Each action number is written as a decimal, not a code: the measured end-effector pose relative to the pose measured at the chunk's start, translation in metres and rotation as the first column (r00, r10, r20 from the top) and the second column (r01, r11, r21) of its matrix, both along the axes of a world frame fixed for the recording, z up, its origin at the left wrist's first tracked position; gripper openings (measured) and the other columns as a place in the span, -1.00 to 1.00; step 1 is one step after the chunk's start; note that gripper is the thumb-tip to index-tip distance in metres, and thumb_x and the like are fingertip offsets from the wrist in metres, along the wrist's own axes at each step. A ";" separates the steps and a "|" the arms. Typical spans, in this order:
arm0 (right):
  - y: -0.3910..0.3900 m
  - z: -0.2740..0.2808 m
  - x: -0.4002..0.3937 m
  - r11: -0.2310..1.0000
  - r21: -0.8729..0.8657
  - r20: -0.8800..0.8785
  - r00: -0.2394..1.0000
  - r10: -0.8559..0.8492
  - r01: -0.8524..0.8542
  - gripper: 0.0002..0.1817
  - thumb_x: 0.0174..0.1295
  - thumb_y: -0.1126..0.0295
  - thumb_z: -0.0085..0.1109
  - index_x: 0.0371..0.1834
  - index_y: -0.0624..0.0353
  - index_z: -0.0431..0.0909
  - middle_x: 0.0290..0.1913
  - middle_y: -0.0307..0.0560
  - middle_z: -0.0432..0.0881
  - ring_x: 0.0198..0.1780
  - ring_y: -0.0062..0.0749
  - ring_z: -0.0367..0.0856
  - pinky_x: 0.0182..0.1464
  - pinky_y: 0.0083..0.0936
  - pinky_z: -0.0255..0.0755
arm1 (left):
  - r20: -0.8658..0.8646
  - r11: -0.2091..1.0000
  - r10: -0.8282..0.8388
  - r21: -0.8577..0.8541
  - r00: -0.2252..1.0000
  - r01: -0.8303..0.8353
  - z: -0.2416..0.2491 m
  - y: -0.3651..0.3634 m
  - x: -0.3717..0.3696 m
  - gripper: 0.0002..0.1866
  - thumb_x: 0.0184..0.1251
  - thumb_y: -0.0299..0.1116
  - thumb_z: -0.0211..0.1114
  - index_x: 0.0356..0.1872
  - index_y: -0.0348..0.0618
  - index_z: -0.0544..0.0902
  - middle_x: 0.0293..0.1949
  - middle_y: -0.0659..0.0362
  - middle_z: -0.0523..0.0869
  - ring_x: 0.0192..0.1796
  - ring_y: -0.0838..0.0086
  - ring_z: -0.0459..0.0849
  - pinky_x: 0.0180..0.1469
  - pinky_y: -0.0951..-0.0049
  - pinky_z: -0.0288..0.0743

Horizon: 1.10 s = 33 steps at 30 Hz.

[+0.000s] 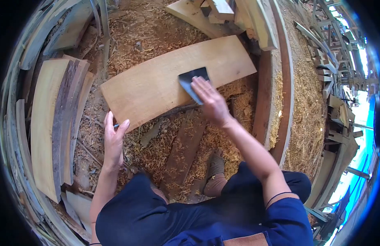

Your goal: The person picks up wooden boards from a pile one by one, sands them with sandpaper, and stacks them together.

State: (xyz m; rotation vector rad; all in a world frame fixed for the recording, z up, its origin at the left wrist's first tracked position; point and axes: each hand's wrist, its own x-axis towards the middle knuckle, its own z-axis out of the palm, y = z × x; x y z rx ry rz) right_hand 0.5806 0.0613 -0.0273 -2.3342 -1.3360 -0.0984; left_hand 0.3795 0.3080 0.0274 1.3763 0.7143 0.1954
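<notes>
A wide, smooth wooden board (pixel 153 80) lies at a slant in front of me. My left hand (pixel 114 141) grips its near left corner, thumb on the top face and fingers around the end. On the right half of the board, a dark sheet that looks like sandpaper (pixel 191 85) rests on the surface, its near edge reaching the board's edge. My right hand (pixel 210 98) presses this sheet with its fingers laid along it; the thumb is hidden.
Wood shavings (pixel 132 37) cover the ground. Stacked rough planks (pixel 48 119) stand on the left. A long thick beam (pixel 276 98) runs along the right, with offcuts (pixel 220 8) at the top. My sandalled foot (pixel 215 168) is below the board.
</notes>
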 end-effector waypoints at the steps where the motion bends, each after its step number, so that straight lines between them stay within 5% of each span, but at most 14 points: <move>1: -0.012 -0.006 0.018 0.994 -0.077 0.129 0.990 -0.062 0.073 -0.44 0.11 0.67 -0.13 0.26 0.22 0.35 0.28 0.13 0.37 0.33 -0.05 0.31 0.40 -0.29 0.13 | -0.013 1.000 -0.031 0.000 0.999 0.031 0.001 0.001 -0.002 -0.38 0.26 -0.37 0.18 0.32 -0.30 0.19 0.20 0.12 0.37 0.28 0.44 0.28 0.36 0.40 0.02; 5: -0.047 -0.021 0.107 0.904 0.005 0.229 0.880 -0.417 0.427 -0.54 0.24 0.54 -0.14 0.25 0.34 0.33 0.28 0.17 0.35 0.31 -0.03 0.33 0.39 -0.28 0.13 | -0.034 0.994 -0.052 0.096 0.998 0.055 -0.004 0.003 -0.010 -0.31 0.23 -0.34 0.19 0.35 -0.31 0.14 0.23 0.10 0.33 0.29 0.40 0.28 0.35 0.38 0.06; 7: -0.049 -0.025 0.126 0.708 0.046 0.142 0.697 -0.703 0.704 -0.56 0.29 0.45 -0.16 0.22 0.39 0.33 0.28 0.21 0.35 0.33 -0.03 0.30 0.43 -0.28 0.04 | -0.037 0.987 -0.075 0.141 0.997 0.079 -0.002 0.002 -0.007 -0.28 0.20 -0.33 0.21 0.36 -0.29 0.13 0.25 0.08 0.30 0.29 0.37 0.27 0.33 0.35 0.10; 9: -0.006 -0.014 0.093 0.838 -0.031 0.218 0.821 -0.527 0.545 -0.58 0.26 0.43 -0.13 0.16 0.40 0.37 0.27 0.25 0.33 0.32 0.00 0.28 0.43 -0.25 0.01 | -0.048 0.990 -0.094 0.103 0.994 0.099 0.000 0.005 -0.003 -0.28 0.21 -0.36 0.22 0.36 -0.30 0.11 0.26 0.08 0.21 0.30 0.37 0.26 0.33 0.34 0.13; 10: 0.022 -0.009 0.064 0.876 -0.247 0.445 0.852 -0.276 0.414 -0.57 0.18 0.47 -0.07 0.13 0.44 0.37 0.24 0.28 0.35 0.28 0.01 0.34 0.38 -0.21 0.12 | -0.070 0.992 -0.105 0.065 0.992 0.110 0.002 0.005 -0.002 -0.28 0.21 -0.39 0.22 0.36 -0.31 0.09 0.27 0.09 0.13 0.30 0.37 0.25 0.33 0.33 0.16; 13: 0.092 -0.005 -0.042 0.996 0.094 0.051 0.999 0.000 -0.005 -0.54 0.11 0.57 0.00 0.15 0.37 0.38 0.22 0.18 0.40 0.29 -0.02 0.34 0.36 -0.24 0.21 | -0.045 0.996 -0.087 0.026 0.995 0.089 -0.001 0.003 -0.002 -0.28 0.20 -0.38 0.22 0.35 -0.30 0.10 0.26 0.09 0.16 0.31 0.39 0.24 0.34 0.33 0.14; 17: 0.102 0.006 -0.049 0.921 0.134 0.048 0.930 0.363 -0.367 -0.55 0.12 0.57 -0.02 0.14 0.29 0.41 0.23 0.13 0.41 0.30 -0.11 0.34 0.35 -0.27 0.22 | 0.005 0.992 -0.114 -0.062 0.994 0.114 0.002 0.008 -0.003 -0.27 0.20 -0.36 0.23 0.36 -0.29 0.10 0.26 0.10 0.15 0.30 0.40 0.24 0.34 0.35 0.14; 22: 0.017 -0.009 0.101 0.968 -0.093 0.312 0.931 -0.192 0.231 -0.54 0.07 0.61 -0.05 0.12 0.39 0.39 0.18 0.26 0.43 0.24 0.04 0.39 0.33 -0.31 0.25 | -0.076 0.993 -0.105 0.047 0.992 0.109 0.010 0.003 -0.004 -0.23 0.20 -0.29 0.21 0.38 -0.35 0.07 0.31 0.04 0.23 0.37 0.37 0.17 0.39 0.38 -0.02; 24: -0.024 -0.020 0.137 0.879 0.089 0.191 0.858 -0.477 0.469 -0.57 0.10 0.55 -0.06 0.10 0.43 0.40 0.18 0.32 0.41 0.26 0.05 0.35 0.36 -0.34 0.19 | -0.110 0.983 -0.104 0.137 0.989 0.119 0.007 0.002 -0.004 -0.22 0.19 -0.27 0.21 0.38 -0.34 0.07 0.33 0.04 0.17 0.38 0.37 0.14 0.40 0.39 -0.04; 27: -0.004 -0.022 0.112 0.816 0.143 0.136 0.806 -0.576 0.560 -0.56 0.11 0.47 -0.04 0.09 0.43 0.40 0.16 0.34 0.41 0.26 0.08 0.34 0.39 -0.31 0.13 | -0.089 0.990 -0.116 0.071 0.989 0.123 0.015 0.002 0.001 -0.23 0.19 -0.27 0.21 0.37 -0.34 0.09 0.33 0.06 0.17 0.39 0.37 0.14 0.40 0.39 -0.03; 28: 0.018 -0.003 0.080 0.907 -0.115 0.378 0.862 -0.337 0.405 -0.56 0.07 0.52 -0.01 0.07 0.44 0.41 0.14 0.34 0.42 0.25 0.08 0.35 0.40 -0.29 0.12 | -0.082 0.990 -0.114 0.069 0.990 0.119 0.013 0.003 0.001 -0.23 0.19 -0.27 0.21 0.37 -0.34 0.09 0.33 0.06 0.17 0.39 0.37 0.14 0.40 0.39 -0.03; 29: 0.040 -0.015 0.052 0.945 -0.003 0.108 0.940 -0.323 0.326 -0.55 0.01 0.59 0.02 0.06 0.44 0.41 0.12 0.32 0.44 0.22 0.06 0.39 0.38 -0.24 0.15 | -0.067 0.990 -0.113 0.073 0.991 0.117 0.010 0.003 0.000 -0.24 0.20 -0.31 0.23 0.37 -0.32 0.06 0.29 0.09 0.15 0.34 0.38 0.19 0.37 0.37 0.06; 30: 0.061 0.003 0.010 0.993 -0.020 0.223 0.969 -0.109 0.116 -0.52 -0.01 0.64 0.01 0.09 0.45 0.39 0.16 0.30 0.42 0.24 0.01 0.39 0.36 -0.24 0.20 | -0.056 0.990 -0.116 0.079 0.992 0.120 0.007 0.004 -0.002 -0.24 0.21 -0.36 0.24 0.37 -0.29 0.04 0.26 0.12 0.14 0.30 0.39 0.24 0.34 0.35 0.14; 33: 0.082 0.001 -0.044 0.971 0.040 0.066 0.970 0.233 -0.236 -0.48 0.07 0.66 -0.02 0.20 0.40 0.34 0.26 0.22 0.37 0.29 0.00 0.35 0.38 -0.22 0.18 | -0.021 0.990 -0.140 0.011 0.990 0.140 0.008 0.007 -0.001 -0.26 0.22 -0.35 0.23 0.36 -0.30 0.05 0.25 0.12 0.14 0.29 0.39 0.25 0.33 0.35 0.15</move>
